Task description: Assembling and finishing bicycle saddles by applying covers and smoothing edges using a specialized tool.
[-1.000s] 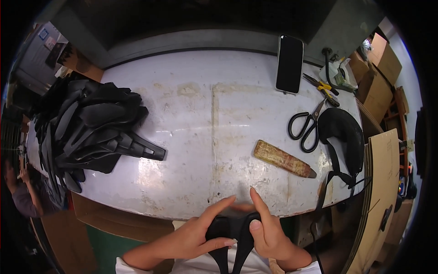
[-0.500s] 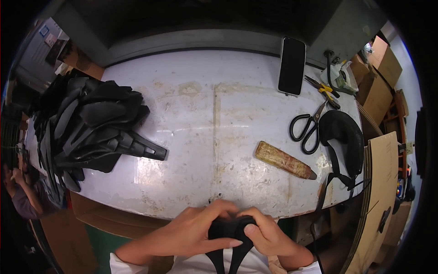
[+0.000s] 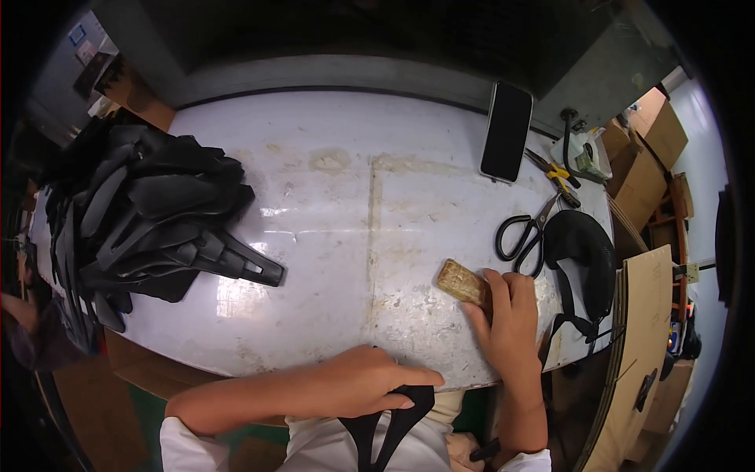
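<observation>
The left hand (image 3: 370, 383) pinches the black piece (image 3: 419, 400) between thumb and fingers at the front edge of the table (image 3: 314, 315). The right hand (image 3: 511, 326) grips the brown handle (image 3: 462, 282) (right end hidden), which lies on the table near the scissors (image 3: 538, 223).

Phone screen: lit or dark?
Dark: the phone shows a plain black display, nothing glowing on it. Powered off or just asleep, cannot tell.

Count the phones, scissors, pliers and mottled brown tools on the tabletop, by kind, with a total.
Phone: 1
Scissors: 1 pair
Pliers: 1 pair
Mottled brown tool, at the right hand: 1
Total: 4
</observation>
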